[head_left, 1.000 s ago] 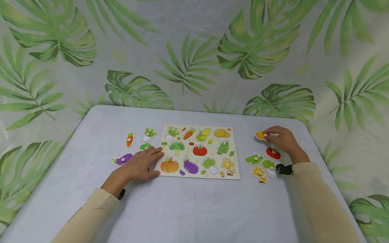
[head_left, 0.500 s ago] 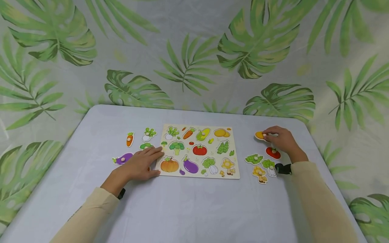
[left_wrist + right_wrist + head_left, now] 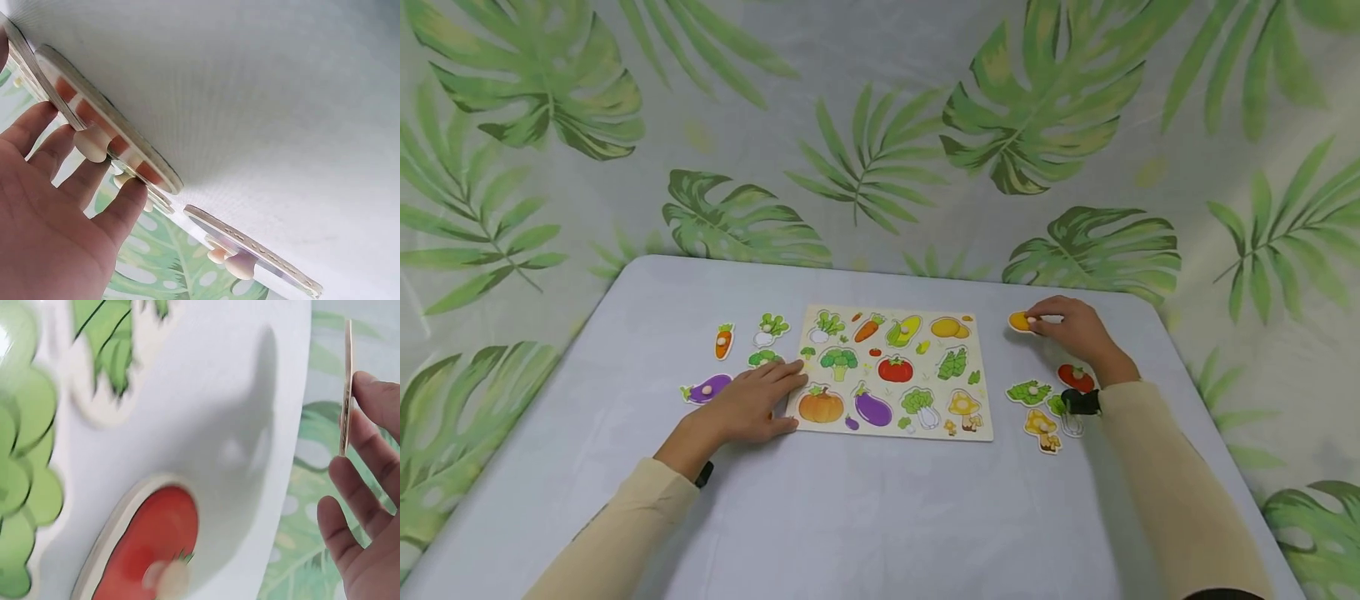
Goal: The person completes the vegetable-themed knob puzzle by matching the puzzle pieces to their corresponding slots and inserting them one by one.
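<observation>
My right hand (image 3: 1075, 329) pinches a yellow-orange puzzle piece (image 3: 1018, 322) by its knob, right of the puzzle board (image 3: 925, 365). In the right wrist view this piece is edge-on, held off the table with a shadow below. My left hand (image 3: 748, 408) rests with spread fingers at the board's left edge. Close to those fingers, in the left wrist view, is an orange-striped piece (image 3: 122, 139) with a knob; the hand hides it in the head view. The board carries printed vegetables, among them a tomato, an eggplant and a pumpkin.
Left of the board lie carrot (image 3: 723, 342), radish (image 3: 771, 330), broccoli (image 3: 764, 357) and eggplant (image 3: 706, 389) pieces. At right are tomato (image 3: 1076, 377), leafy green (image 3: 1028, 392), cabbage (image 3: 1072, 423) and mushroom (image 3: 1041, 429) pieces. A leaf-patterned cloth hangs behind the table.
My right hand has moved a little left and away from me, carrying the yellow-orange puzzle piece toward the board. The left hand stays at the board's edge.
</observation>
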The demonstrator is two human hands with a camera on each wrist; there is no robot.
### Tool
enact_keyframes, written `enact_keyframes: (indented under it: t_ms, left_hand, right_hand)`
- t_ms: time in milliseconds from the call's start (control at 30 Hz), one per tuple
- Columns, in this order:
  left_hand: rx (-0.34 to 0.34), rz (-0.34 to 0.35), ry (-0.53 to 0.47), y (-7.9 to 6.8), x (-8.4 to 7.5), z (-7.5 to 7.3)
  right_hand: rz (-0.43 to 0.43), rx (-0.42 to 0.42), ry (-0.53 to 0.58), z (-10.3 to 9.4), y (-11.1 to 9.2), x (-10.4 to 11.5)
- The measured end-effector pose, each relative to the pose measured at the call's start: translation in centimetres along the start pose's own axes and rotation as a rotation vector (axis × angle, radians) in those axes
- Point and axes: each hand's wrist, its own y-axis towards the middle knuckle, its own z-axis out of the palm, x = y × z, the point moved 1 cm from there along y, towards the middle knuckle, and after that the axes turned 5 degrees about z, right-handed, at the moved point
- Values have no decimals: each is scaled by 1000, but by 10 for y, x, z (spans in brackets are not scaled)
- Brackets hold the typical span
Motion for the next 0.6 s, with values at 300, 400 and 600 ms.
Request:
enact_keyframes:
  t_ms: [300, 400, 600]
  left_hand:
    - [15, -11, -8, 0, -3, -1]
    - [14, -12, -6, 0, -2, -1]
    - [10, -17, -6, 1, -2, -1]
  right_hand:
    - [4, 25, 6, 7, 8, 15]
    - [1, 24, 8, 10, 10, 20]
    - [-11, 20, 9, 15, 16, 27]
